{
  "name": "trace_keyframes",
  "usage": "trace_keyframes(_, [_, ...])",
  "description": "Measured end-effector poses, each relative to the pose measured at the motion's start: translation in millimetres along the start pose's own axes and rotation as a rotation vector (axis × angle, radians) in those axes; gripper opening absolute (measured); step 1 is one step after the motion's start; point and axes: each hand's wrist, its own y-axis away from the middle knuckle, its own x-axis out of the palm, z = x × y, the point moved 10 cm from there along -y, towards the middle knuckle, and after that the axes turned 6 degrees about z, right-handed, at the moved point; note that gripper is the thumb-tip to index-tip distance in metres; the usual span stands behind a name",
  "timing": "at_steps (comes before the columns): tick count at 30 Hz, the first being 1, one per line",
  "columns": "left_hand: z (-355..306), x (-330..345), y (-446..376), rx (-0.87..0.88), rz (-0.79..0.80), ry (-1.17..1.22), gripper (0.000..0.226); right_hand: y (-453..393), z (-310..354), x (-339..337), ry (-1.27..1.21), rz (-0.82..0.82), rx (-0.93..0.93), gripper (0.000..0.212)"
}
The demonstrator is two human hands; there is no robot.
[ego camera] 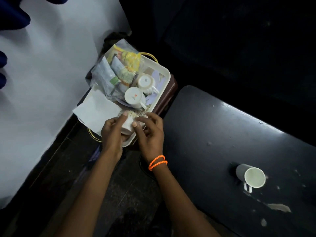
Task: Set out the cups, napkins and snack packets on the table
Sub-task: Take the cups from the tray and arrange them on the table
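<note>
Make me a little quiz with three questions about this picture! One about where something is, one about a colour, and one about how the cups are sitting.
1. Where is the cup that is already set out?
A. On the dark table
B. Inside the tray
C. On the floor

2. What colour is the bracelet on the right wrist?
A. Green
B. Orange
C. Blue

3. How do the two cups in the tray sit?
A. Upright
B. Stacked inside each other
C. Upside down, bases up

Answers:
1. A, it stands alone on the dark table, far from the tray.
2. B, the beads are bright orange.
3. C, their flat bases face the camera, one beside the other.
</note>
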Motion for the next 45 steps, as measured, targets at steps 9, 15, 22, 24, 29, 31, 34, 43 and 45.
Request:
trace_keyframes(9, [64,112,60,-0.063,0.507,0.052,0.028,63,-61,-95,-0.344,-0.052,0.335,0.025])
trace_keyframes(15, [127,172,91,0.028,0.864,-0.604,0.046,111,-95,-207,-0.316,-0.213,0.272,0.040])
trace_keyframes(22, [193,213,117,0.134,0.849,-0.999,0.067,156,-145,-270,-0.297,-0.427,0.336,0.048])
trace_keyframes(24, [207,220,119,0.160,0.823,-1.023,0.066,169,-159,-282,-0.327,-0.554,0.370,0.041])
trace_keyframes(29, [224,230,131,0.264,0.757,-1.010,0.061,189,-188,-295,-0.419,-0.739,0.452,0.033])
trace_keyframes(31, [228,233,138,0.290,0.733,-0.992,0.061,197,-199,-300,-0.459,-0.802,0.490,0.031])
trace_keyframes(34, [234,236,150,0.318,0.675,-0.973,0.062,211,-213,-308,-0.468,-0.880,0.565,0.026])
trace_keyframes(43, [253,246,168,0.348,0.641,-1.013,0.066,231,-221,-323,-0.472,-0.896,0.634,0.017])
trace_keyframes(45, [254,244,168,0.334,0.632,-1.009,0.069,234,-222,-321,-0.447,-0.878,0.661,0.013])
